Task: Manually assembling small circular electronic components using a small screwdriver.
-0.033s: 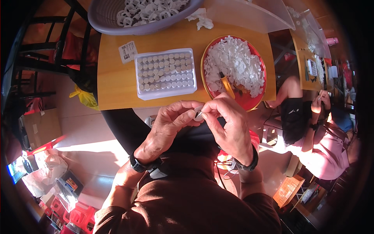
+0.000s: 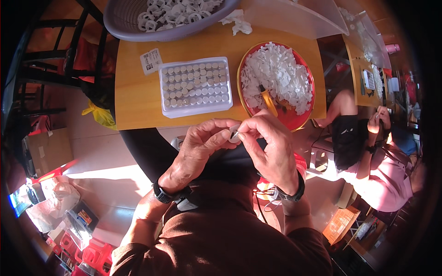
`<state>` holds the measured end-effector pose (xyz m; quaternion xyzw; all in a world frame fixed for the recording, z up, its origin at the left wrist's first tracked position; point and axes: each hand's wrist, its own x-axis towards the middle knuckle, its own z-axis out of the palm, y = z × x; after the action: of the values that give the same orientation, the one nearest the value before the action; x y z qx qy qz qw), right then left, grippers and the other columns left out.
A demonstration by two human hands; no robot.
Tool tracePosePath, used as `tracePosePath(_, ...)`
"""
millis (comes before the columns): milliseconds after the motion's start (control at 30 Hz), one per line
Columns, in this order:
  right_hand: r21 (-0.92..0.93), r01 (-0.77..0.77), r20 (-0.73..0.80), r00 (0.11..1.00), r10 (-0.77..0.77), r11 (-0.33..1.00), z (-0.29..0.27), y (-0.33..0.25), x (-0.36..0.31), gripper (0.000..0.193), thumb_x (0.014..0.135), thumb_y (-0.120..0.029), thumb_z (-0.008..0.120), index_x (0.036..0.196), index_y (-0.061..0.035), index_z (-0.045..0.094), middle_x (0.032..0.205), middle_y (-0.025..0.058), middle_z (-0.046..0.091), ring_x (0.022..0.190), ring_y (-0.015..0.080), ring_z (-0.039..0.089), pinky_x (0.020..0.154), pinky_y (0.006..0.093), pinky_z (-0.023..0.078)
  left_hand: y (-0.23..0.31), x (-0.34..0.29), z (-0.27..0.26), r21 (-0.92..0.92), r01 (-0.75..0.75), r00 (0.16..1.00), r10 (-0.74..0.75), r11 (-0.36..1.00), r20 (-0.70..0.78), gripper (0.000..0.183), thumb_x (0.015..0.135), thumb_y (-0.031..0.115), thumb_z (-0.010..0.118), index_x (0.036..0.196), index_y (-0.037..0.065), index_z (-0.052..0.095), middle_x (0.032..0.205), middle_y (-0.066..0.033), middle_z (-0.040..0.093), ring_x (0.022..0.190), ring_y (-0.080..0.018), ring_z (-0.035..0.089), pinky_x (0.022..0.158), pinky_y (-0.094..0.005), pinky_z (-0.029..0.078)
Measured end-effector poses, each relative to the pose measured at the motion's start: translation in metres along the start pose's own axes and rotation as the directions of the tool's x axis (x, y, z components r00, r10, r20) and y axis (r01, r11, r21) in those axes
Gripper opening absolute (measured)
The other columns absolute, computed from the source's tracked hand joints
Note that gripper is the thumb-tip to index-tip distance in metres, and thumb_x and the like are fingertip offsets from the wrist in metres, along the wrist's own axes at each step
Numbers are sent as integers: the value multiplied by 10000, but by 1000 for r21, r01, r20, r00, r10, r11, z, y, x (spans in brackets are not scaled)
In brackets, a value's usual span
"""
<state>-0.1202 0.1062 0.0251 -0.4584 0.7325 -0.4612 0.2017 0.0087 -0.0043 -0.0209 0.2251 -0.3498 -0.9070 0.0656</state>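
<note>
Before my body, my left hand holds a small round white plastic piece between thumb and fingers. The piece has a dark gap or opening in it. My right hand is closed in a pinch at its right edge; whether a second small part sits between those fingertips is hidden. Just beyond my hands stands a white tray with rows of small round white and greyish pieces. To its right, a red round tray with a gold rim carries a heap of small white plastic pieces and a yellow-handled tool.
A grey-purple basket of white ring-shaped parts stands at the table's far left. A label, crumpled white tissue and a clear panel are also on the table. Another person sits at the right.
</note>
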Motion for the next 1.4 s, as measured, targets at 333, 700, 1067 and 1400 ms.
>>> tracePosePath(333, 259, -143, 68, 989, 130, 955, 1, 12, 1, 77, 813, 27, 612, 871, 15, 563, 796, 71, 547, 669, 146, 584, 572, 250, 491, 0, 1, 0, -28, 10, 1000, -9, 1000, 17, 307, 945, 204, 534, 1187, 17, 555, 1075, -58, 616, 978, -137, 592, 897, -292, 480)
tracePosePath(700, 272, -199, 85, 980, 182, 942, -2, 8, 1, 69, 833, 3, 605, 869, 13, 547, 801, 77, 553, 670, 141, 578, 576, 248, 477, 1, 1, 1, -43, 10, 1000, -8, 999, 27, 297, 953, 192, 517, 1188, 13, 553, 1077, -63, 611, 975, -138, 595, 896, -295, 487)
tracePosePath(1067, 154, -137, 79, 989, 126, 978, -2, 8, 0, 81, 822, 25, 605, 872, 10, 543, 797, 75, 552, 681, 138, 585, 570, 247, 482, -3, 2, 0, -10, -19, 1000, 19, 1000, 13, 288, 951, 193, 522, 1178, 20, 562, 1085, -61, 612, 998, -138, 585, 924, -307, 476)
tracePosePath(1400, 201, -163, 88, 985, 148, 966, -2, 10, -1, 87, 818, 19, 610, 867, 5, 540, 790, 77, 541, 669, 161, 586, 567, 261, 486, -1, 1, 3, -18, -12, 1000, 13, 1000, 22, 294, 950, 194, 524, 1179, 14, 562, 1081, -63, 614, 999, -142, 586, 924, -307, 475)
